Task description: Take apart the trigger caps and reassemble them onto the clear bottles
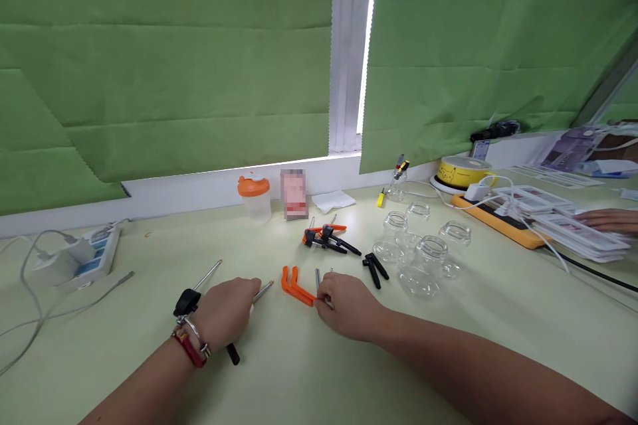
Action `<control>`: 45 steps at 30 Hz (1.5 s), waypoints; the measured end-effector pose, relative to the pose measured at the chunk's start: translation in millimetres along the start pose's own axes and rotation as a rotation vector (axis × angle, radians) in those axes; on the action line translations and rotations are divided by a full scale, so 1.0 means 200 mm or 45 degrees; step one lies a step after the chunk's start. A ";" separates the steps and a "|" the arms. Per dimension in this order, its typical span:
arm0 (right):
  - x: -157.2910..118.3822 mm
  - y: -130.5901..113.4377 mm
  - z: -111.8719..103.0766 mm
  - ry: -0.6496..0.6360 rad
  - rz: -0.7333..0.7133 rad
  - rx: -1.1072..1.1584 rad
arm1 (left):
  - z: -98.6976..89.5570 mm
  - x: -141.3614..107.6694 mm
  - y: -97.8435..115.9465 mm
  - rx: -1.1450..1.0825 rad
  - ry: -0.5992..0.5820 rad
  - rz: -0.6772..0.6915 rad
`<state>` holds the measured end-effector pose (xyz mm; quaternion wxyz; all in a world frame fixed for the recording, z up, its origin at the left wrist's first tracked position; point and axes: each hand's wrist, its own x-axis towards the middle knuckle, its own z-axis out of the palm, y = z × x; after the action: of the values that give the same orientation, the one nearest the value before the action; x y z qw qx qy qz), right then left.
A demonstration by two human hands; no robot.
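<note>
My left hand point(228, 311) is closed on a tool whose pointed metal shaft point(264, 290) sticks out at its right; the rest is hidden. Beneath that wrist, partly covered, lies a black tool point(186, 303) with a metal shaft. My right hand point(349, 305) pinches small metal pieces point(318, 277) beside two bent orange handles point(297, 289). Short black handles point(375, 268) lie to the right of it. Farther back are black-and-orange tools point(329, 238) with metal tips.
Several glass jars point(419, 269) stand right of centre. An orange-lidded cup point(255, 198) and a pink box point(294, 194) are at the back. Power strips point(100, 254) and cables lie at the left and right. Another person's hand point(611, 220) rests on papers point(581, 236).
</note>
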<state>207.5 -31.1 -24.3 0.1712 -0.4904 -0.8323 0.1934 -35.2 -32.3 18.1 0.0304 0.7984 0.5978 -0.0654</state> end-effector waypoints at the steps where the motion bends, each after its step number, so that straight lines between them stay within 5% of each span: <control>1: 0.00 0.00 0.00 0.015 0.007 0.011 | 0.00 0.00 0.01 0.006 -0.015 0.007; 9: 0.00 0.02 -0.05 0.179 0.095 0.256 | -0.09 -0.05 0.04 -0.124 0.030 -0.003; 16: 0.02 0.08 -0.09 -0.075 0.333 1.409 | -0.11 -0.06 0.09 -0.481 0.132 0.151; 19: 0.01 0.10 -0.09 -0.182 0.329 1.692 | -0.11 -0.06 0.10 -0.560 0.185 0.170; 26: 0.00 0.11 -0.08 -0.402 0.312 1.717 | -0.10 -0.06 0.12 -0.758 0.277 0.279; 31: -0.01 0.10 -0.08 -0.549 0.300 1.703 | -0.08 -0.07 0.14 -0.854 0.331 0.186; 45: -0.01 0.12 -0.10 -0.611 0.263 1.715 | -0.04 -0.05 0.13 -1.059 0.279 0.210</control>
<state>235.6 -19.0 -19.7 0.2298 -0.2986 -0.4963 0.7821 -12.5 -48.3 26.9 0.2908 0.7654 0.5073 0.2688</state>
